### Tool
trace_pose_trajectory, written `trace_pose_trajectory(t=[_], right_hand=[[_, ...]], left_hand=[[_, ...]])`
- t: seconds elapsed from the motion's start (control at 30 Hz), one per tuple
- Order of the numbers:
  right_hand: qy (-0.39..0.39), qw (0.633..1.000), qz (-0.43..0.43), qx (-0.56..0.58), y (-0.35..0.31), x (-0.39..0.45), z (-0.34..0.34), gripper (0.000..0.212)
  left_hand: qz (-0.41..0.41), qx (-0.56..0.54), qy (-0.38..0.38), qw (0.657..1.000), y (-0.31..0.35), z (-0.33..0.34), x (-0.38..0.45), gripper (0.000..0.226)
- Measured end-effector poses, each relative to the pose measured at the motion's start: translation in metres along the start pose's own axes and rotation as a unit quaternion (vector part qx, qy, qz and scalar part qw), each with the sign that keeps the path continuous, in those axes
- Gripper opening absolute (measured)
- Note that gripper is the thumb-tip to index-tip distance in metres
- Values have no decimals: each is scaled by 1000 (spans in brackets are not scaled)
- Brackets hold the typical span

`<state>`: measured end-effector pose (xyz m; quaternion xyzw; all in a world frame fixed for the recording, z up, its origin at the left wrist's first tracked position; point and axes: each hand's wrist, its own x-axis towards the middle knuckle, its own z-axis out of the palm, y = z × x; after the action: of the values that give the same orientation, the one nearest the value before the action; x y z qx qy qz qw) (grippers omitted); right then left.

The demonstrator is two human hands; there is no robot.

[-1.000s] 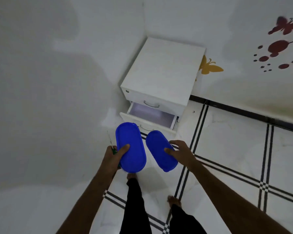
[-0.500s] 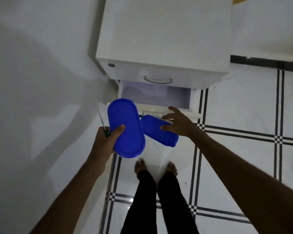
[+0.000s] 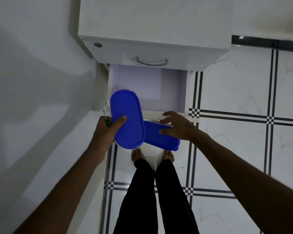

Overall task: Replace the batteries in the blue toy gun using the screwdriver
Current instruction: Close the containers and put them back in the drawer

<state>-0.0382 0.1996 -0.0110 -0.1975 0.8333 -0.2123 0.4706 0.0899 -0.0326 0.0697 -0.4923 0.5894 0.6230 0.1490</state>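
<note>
The left hand [image 3: 107, 130] was clenched on a blue-lidded box [image 3: 127, 119], its thumb across the lid, with the screwdriver [image 3: 104, 114] pinned in the same grip, shaft pointing up. The right hand's fingers [image 3: 167, 123] lay spread over a second blue box [image 3: 161, 137], holding it just at the front edge of the open drawer [image 3: 147, 85] of the white cabinet [image 3: 152, 22]. The toy gun was nowhere in view. This looked like stowing or fetching supplies; next, each box needed lowering into the drawer in turn.
</note>
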Motion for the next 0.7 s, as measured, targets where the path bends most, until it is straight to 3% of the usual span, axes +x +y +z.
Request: trace_pose_trajectory(t=[0.37,0.53,0.7], right_hand=[[-16,999,9,42,-2,-44,23,47],[66,989,43,125,-7,-79,-7,36],[203,933,101,279,-19,-79,-30,23]], left_hand=[[-4,25,1,1000,-7,4,22,50],[38,103,12,994,8,-2,58,60],[96,222,30,970,22,14,85,54]])
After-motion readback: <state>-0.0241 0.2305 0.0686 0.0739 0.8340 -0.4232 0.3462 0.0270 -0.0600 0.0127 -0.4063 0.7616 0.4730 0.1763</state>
